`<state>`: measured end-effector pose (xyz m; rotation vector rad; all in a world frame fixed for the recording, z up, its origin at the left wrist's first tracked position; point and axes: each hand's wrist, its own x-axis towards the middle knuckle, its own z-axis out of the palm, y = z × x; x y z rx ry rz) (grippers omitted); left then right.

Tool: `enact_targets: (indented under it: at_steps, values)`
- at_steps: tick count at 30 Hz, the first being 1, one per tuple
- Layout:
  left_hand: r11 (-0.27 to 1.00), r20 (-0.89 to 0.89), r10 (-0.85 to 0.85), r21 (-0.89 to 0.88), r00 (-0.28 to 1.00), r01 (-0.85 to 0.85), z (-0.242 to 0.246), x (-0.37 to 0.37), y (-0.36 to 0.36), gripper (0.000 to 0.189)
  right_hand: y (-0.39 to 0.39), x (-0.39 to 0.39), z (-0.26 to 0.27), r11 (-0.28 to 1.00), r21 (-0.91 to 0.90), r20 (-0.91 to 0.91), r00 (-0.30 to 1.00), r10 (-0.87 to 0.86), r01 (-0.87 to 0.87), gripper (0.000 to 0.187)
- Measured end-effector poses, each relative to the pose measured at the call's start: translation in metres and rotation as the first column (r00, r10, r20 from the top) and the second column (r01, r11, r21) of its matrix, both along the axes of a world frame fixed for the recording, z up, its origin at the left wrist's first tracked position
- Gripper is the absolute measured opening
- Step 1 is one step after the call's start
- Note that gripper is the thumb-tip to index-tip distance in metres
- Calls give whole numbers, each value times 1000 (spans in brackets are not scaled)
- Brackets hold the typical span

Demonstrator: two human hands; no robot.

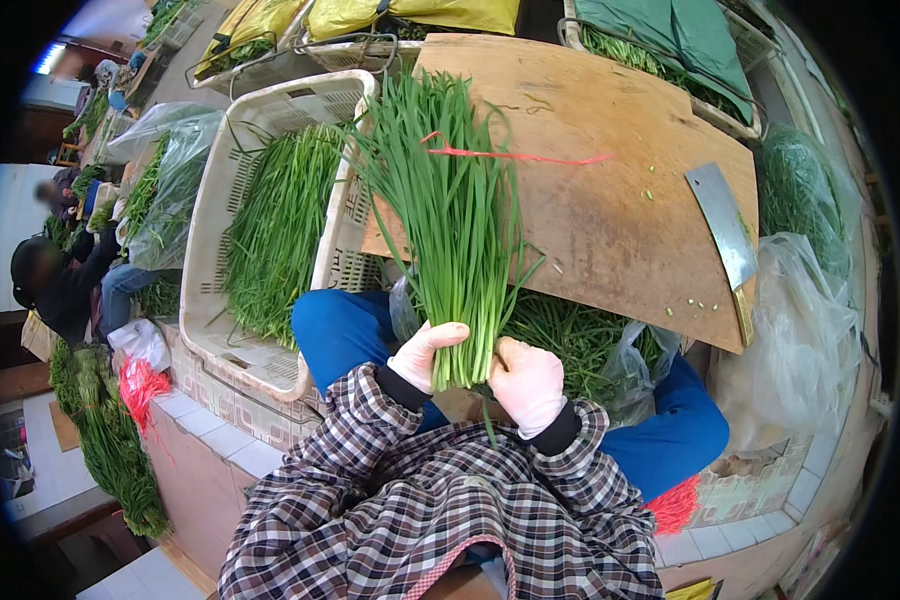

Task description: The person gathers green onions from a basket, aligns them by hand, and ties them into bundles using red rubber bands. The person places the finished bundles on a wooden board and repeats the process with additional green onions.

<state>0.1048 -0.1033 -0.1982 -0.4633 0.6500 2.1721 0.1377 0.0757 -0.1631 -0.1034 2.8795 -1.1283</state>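
Observation:
My left hand point(429, 354), in a pale glove, grips a bunch of Chinese chives point(461, 277) near its pale stem ends. My right hand point(526, 384), gloved too, is closed at the bunch's right side, its fingers pinching stems at the edge; one loose leaf hangs below. The leafy tops lie over the near left part of a wooden board point(615, 217). Across the leaves and onto the board runs a strip of red plastic twine point(525, 156). A cleaver point(724, 225) with a brass-coloured handle rests at the board's right edge. Small cut bits are scattered on the board.
A white plastic crate point(319, 247) of chives stands left of the board. Below the board are more greens point(570, 337) in a clear bag. Covered crates point(412, 49) line the back; plastic bags point(787, 330) lie right. Red twine bundles point(141, 386) and a seated person point(67, 277) are at left.

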Motion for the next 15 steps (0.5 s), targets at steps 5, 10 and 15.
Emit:
enact_targets:
  at_steps: [5, 10, 15]
  values:
    - [998, -41, -12, 56, 999, 14, 2, -3, 13, 61, -3, -1, 10, 944, 298, 49, 990, 134, -143, 17]
    - [993, -24, -25, 113, 999, 28, -5, -1, 19, 61, 16, -3, 10, 912, 235, 123, 941, 315, -336, 20]
    - [985, -61, -9, 171, 998, 20, -1, -4, 20, 56, 63, 1, 30, 935, -335, 236, 971, -40, 120, 30]
